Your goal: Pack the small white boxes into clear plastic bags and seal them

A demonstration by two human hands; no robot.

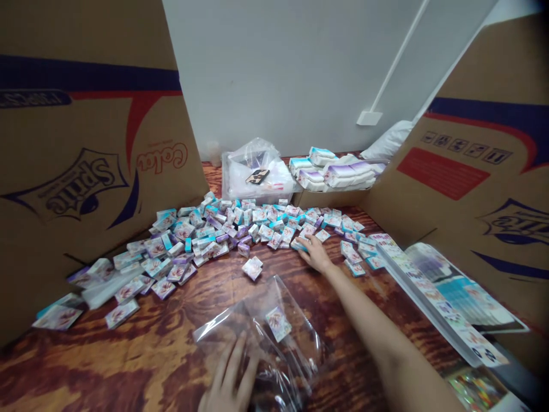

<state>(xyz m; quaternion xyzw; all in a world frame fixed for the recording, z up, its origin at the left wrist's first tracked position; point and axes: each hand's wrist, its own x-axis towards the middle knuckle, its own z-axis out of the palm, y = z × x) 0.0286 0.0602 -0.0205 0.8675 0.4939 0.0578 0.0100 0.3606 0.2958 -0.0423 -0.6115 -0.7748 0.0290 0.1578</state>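
Two hands at the wood bench [107,366]: right hand [316,254], fingers apart, tips on a small box [299,244] at edge of big pile of boxes [223,229]; left hand [227,375], fingers apart on clear plastic bag [274,337] w/ 1 box [278,324] inside, grip unclear.

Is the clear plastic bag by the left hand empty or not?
Not empty: one small printed box shows through the film of the clear plastic bag, which the left hand touches.
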